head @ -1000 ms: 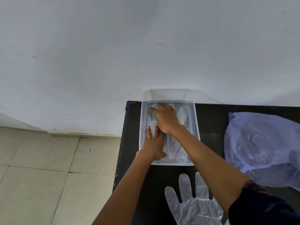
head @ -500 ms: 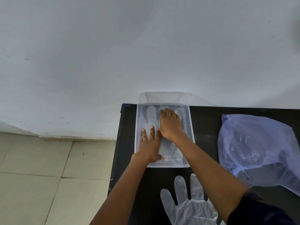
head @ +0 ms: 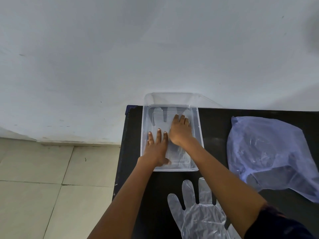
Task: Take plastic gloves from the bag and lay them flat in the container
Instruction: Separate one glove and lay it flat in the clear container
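A clear rectangular container (head: 200, 135) sits at the far left of the black table. A clear plastic glove (head: 159, 118) lies flat inside it, fingers pointing to the wall. My left hand (head: 158, 149) presses flat on the glove's near left part, fingers spread. My right hand (head: 181, 130) lies palm down on the glove's right side, further in. Another clear glove (head: 198, 216) lies flat on the table near me, partly under my right forearm. The pale blue plastic bag (head: 269, 152) rests to the right, crumpled.
The black table (head: 215, 121) ends at its left edge just beside the container, with a tiled floor (head: 51, 178) below. A white wall (head: 155, 49) stands right behind the container. The clear lid (head: 172, 98) leans against it.
My right hand slid from the glove's far left toward the container's right side. My left hand stayed pressed on the near part. The view shifted slightly.
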